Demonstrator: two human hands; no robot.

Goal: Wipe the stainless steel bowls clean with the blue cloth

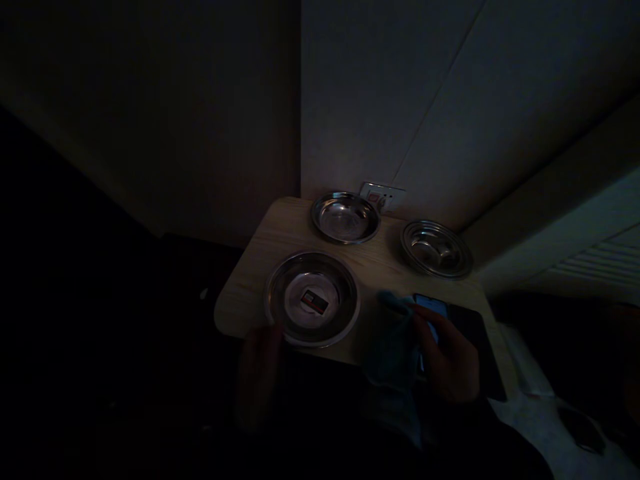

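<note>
A round metal dish (345,283) with a dark label (315,302) on its inner bottom lies near the front edge of the small wooden table (385,263). At its lower left rim is my left hand (259,370), dark and blurred, so its fingers and whether they touch the rim are unclear. My right hand (450,363) pinches a blue-green cloth (393,343), which hangs down past the table's front edge. Under and behind that hand lies a phone (431,305) with a lit screen, partly covered by the fingers.
Toward the wall stands a second metal dish (345,220), with another metal dish (436,250) at the back right. A wall socket (383,195) sits just above the table's back edge. A dark flat object (477,340) lies at the right side. The room is very dim.
</note>
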